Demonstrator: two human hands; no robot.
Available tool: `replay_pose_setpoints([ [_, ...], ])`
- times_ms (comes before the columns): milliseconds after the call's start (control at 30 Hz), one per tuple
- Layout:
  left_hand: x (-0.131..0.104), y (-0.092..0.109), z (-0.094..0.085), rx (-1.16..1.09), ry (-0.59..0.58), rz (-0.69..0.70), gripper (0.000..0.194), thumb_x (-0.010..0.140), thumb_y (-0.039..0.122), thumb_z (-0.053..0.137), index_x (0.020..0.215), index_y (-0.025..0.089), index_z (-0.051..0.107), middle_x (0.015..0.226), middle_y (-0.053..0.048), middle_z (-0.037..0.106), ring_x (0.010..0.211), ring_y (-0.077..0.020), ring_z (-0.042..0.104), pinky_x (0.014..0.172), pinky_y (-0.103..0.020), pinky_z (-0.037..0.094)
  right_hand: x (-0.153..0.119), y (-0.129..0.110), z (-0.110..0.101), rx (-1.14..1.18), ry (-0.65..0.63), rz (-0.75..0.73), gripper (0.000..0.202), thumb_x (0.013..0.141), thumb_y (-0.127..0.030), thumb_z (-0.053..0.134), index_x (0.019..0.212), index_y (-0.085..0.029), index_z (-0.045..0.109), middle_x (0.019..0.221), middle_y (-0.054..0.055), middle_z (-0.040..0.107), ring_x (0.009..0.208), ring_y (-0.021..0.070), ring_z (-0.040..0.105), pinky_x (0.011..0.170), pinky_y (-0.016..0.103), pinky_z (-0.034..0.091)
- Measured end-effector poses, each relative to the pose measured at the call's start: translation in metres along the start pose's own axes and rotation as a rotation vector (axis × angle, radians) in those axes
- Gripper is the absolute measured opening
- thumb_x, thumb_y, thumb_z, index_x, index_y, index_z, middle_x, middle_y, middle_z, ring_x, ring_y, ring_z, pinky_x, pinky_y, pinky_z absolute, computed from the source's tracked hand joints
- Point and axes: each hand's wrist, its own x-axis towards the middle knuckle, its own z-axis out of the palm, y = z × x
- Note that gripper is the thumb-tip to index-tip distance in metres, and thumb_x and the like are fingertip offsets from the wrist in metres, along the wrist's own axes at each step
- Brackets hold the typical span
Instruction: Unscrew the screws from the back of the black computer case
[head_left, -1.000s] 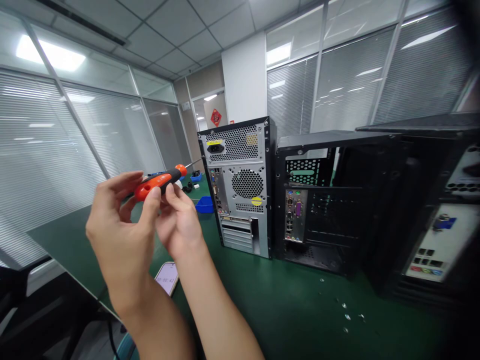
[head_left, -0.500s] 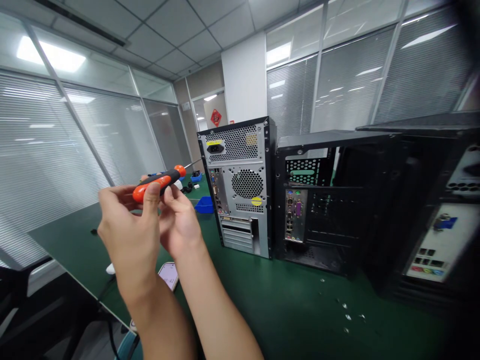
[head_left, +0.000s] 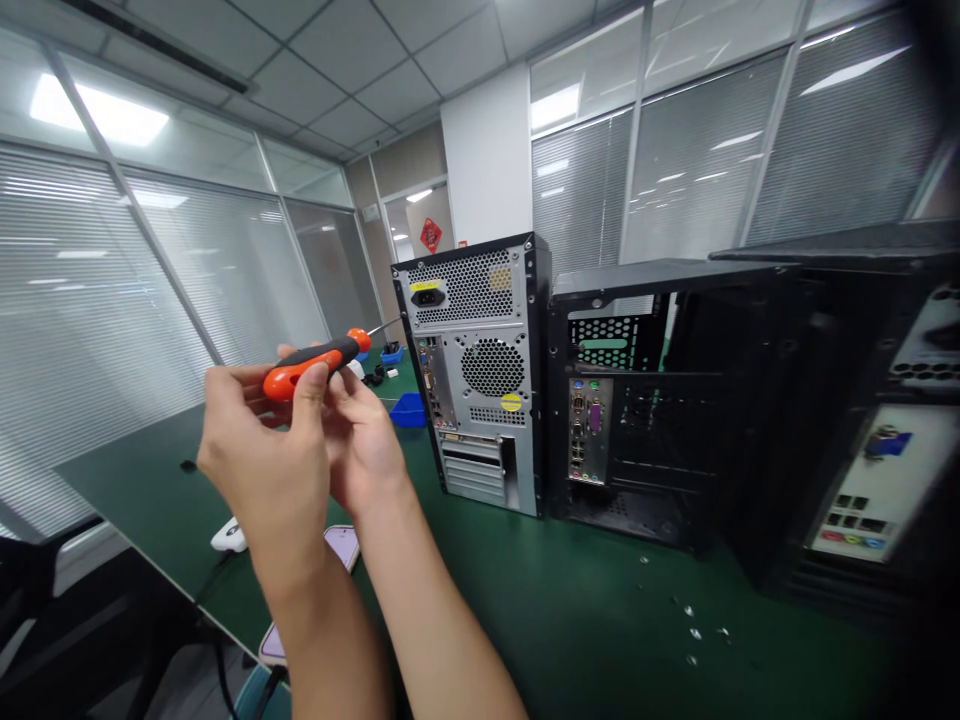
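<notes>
An orange-and-black screwdriver (head_left: pixel 324 362) points to the right and away from me, its shaft meeting the left rear edge of a computer case (head_left: pixel 491 365). Around the back of the handle, my left hand (head_left: pixel 262 435) is closed with the thumb along its near side. My right hand (head_left: pixel 367 435) is closed at the front part of the handle, below the orange collar; some of its fingers are hidden behind my left hand. The case stands upright with its back panel facing me. Whether the tip sits in a screw is too small to tell.
A black open case (head_left: pixel 637 280) and another dark case (head_left: pixel 832 300) stand to the right. Several small screws (head_left: pixel 696 633) lie on the green table (head_left: pixel 517 600). Blue trays (head_left: pixel 409 410) are behind my hands; a phone (head_left: pixel 343 543) and white device (head_left: pixel 229 536) lie near my forearms.
My left hand has turned slightly around the screwdriver handle and shifted a little to the right. The screwdriver's tip stays at the case edge.
</notes>
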Motion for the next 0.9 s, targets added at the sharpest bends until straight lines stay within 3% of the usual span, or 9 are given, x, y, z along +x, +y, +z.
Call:
replay_pose_setpoints([
  [133, 0.0, -0.001, 0.002, -0.019, 0.006, 0.008, 0.03, 0.073, 0.043, 0.065, 0.088, 0.02, 0.056, 0.082, -0.002, 0.062, 0.069, -0.0156, 0.058, 0.066, -0.031, 0.046, 0.001, -0.002, -0.002, 0.059, 0.007, 0.036, 0.01, 0.079, -0.02, 0.053, 0.086, -0.021, 0.06, 0.085, 0.0, 0.067, 0.081, 0.0149, 0.062, 0.081, 0.032, 0.051],
  [300, 0.002, -0.007, 0.001, -0.022, 0.007, 0.026, 0.032, 0.071, 0.041, 0.067, 0.092, 0.019, 0.058, 0.082, -0.002, 0.062, 0.073, -0.0164, 0.06, 0.065, -0.031, 0.047, 0.004, -0.002, -0.004, 0.148, 0.176, 0.111, 0.016, 0.084, -0.032, 0.057, 0.075, -0.019, 0.058, 0.059, -0.006, 0.053, 0.054, 0.0084, 0.049, 0.066, 0.023, 0.048],
  [433, 0.003, -0.012, -0.001, -0.041, 0.0, 0.074, 0.032, 0.07, 0.035, 0.068, 0.096, 0.018, 0.061, 0.086, -0.004, 0.065, 0.076, -0.0182, 0.062, 0.067, -0.033, 0.049, 0.004, 0.0, -0.003, 0.084, 0.215, 0.065, 0.018, 0.085, -0.033, 0.058, 0.077, -0.017, 0.06, 0.062, -0.005, 0.057, 0.053, 0.0062, 0.049, 0.058, 0.02, 0.043],
  [900, 0.003, -0.015, -0.003, -0.074, -0.019, 0.129, 0.033, 0.067, 0.024, 0.073, 0.098, 0.019, 0.064, 0.092, -0.005, 0.068, 0.082, -0.0203, 0.065, 0.073, -0.037, 0.053, 0.001, 0.001, 0.0, -0.056, 0.238, -0.008, 0.021, 0.077, -0.039, 0.066, 0.078, -0.019, 0.06, 0.067, -0.005, 0.059, 0.057, 0.0062, 0.052, 0.057, 0.019, 0.04],
])
